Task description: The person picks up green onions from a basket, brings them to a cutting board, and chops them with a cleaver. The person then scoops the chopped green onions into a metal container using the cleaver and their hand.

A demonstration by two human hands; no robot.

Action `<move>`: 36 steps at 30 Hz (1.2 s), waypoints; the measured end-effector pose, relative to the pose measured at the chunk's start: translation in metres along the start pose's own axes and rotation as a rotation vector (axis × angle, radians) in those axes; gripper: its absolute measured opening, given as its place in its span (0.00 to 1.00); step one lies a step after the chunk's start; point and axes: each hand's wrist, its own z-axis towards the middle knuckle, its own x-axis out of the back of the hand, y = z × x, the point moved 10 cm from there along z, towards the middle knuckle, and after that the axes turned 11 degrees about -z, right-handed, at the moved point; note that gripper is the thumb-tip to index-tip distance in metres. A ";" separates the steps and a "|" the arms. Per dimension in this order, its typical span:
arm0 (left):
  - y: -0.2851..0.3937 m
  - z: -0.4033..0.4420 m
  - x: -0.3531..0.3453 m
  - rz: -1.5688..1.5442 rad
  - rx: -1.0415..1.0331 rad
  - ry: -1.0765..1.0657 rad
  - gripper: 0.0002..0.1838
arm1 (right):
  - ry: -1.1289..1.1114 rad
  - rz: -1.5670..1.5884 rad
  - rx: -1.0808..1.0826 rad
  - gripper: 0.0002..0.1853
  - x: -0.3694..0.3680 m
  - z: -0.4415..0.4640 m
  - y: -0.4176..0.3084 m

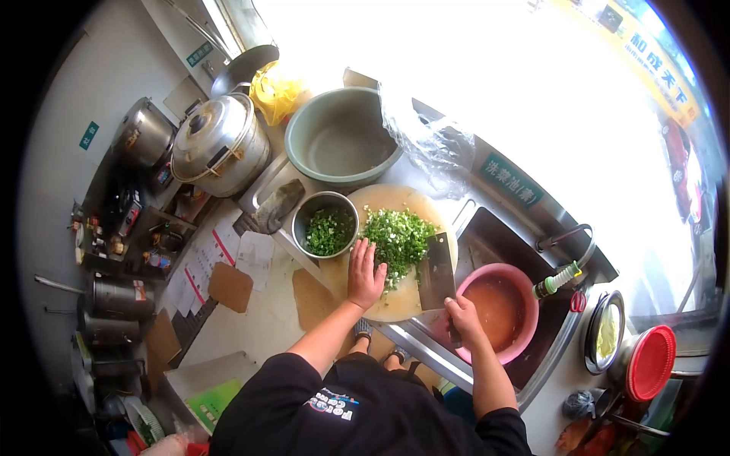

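Observation:
A heap of chopped green onions (397, 237) lies on the round cutting board (401, 305). My right hand (465, 319) is wrapped around the handle of a cleaver (436, 275), whose broad blade is over the board at the right side of the heap. At the heap's left edge, my left hand (366, 275) has its fingers stretched out, close to a steel pot (298, 223). More chopped greens (329, 231) sit inside that pot. Whether my left fingertips touch the greens or the pot, I cannot tell.
A large grey-green basin (298, 144) stands behind the board beside crumpled clear plastic (433, 144). To the right, a pink basin (525, 292) of brownish liquid sits in the sink (487, 228), below a faucet hose (559, 280). A lidded pot (213, 137) stands at left.

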 end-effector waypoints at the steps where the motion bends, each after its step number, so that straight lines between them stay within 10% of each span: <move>1: -0.002 -0.001 0.002 -0.009 0.025 0.023 0.30 | -0.007 -0.035 -0.014 0.11 0.002 -0.002 0.007; 20: 0.028 -0.011 -0.025 0.075 0.012 0.025 0.41 | -0.135 -0.032 0.007 0.15 -0.082 -0.027 0.022; 36: 0.069 0.047 0.046 -0.223 -0.021 0.348 0.11 | -0.165 -0.179 0.121 0.13 -0.091 -0.076 -0.100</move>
